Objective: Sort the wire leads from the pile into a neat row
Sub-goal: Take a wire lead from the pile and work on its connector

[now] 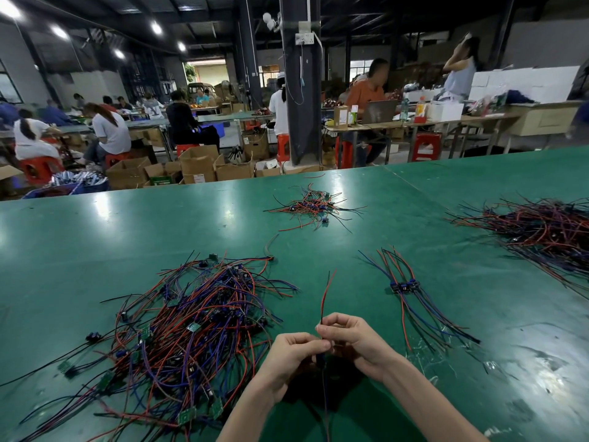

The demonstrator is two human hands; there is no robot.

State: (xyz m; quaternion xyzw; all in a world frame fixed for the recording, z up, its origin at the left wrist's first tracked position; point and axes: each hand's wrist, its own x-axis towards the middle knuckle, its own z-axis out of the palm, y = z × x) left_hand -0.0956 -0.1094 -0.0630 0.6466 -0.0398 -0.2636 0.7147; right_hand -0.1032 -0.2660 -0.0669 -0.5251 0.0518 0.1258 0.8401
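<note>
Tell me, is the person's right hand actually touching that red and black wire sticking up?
Touching. The head view shows the right hand pinching the wire lead at its top edge, and the lead rises straight out of that pinch with no gap.

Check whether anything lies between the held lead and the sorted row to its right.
Nothing visible does. The left hand and right hand pinch the lead; only bare table lies between it and the row.
</note>
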